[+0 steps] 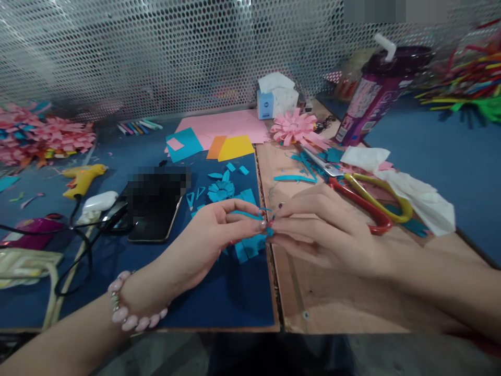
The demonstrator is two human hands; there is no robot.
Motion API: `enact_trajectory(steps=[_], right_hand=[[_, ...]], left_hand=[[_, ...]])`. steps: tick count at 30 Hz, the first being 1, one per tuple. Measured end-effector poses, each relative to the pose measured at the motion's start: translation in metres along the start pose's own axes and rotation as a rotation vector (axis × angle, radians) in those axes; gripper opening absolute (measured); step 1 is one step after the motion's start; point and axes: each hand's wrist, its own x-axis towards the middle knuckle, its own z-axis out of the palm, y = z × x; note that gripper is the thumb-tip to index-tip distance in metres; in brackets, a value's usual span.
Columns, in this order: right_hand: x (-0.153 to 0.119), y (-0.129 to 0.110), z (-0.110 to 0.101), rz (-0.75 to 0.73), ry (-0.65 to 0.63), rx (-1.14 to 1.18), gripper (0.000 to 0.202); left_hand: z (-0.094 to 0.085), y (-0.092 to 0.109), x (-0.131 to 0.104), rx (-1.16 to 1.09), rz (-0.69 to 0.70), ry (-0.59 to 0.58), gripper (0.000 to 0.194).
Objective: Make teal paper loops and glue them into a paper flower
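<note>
Between my hands is a thin strip of blue paper [246, 214], with a small curled end at the fingertips. My left hand [219, 224], with a beaded bracelet at its wrist, pinches the strip between thumb and fingers. The fingertips of my right hand [324, 224] close on the curled end from the other side. Just beyond and beneath the hands lie cut blue paper pieces [250, 248] and a blue paper flower [221, 190]. To the right of my right hand are scissors [376, 201] with one red and one yellow handle loop.
A yellow glue gun [83, 180], a phone [156, 209] and cables lie at left. Pink paper [230, 125], a tissue pack [274, 96] and a pink paper flower [295, 126] are at the back. A purple cup [371, 99] and crumpled tissue [418, 198] stand right.
</note>
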Motion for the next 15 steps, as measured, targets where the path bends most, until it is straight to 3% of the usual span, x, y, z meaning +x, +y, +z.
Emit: enact_trajectory(steps=[5, 10, 12, 15], right_hand=[[0.000, -0.004, 0.002, 0.039, 0.009, 0.040, 0.018], [0.002, -0.007, 0.001, -0.031, 0.053, 0.002, 0.022], [0.005, -0.010, 0.000, 0.026, 0.076, 0.042, 0.019], [0.011, -0.013, -0.001, 0.237, 0.143, 0.185, 0.015]], left_hand=[[-0.001, -0.002, -0.002, 0.009, 0.029, -0.004, 0.021], [-0.002, -0.002, -0.002, 0.004, 0.037, -0.049, 0.024], [-0.003, -0.002, -0.003, 0.028, 0.037, -0.067, 0.025], [-0.002, -0.001, -0.005, 0.144, 0.107, -0.025, 0.028]])
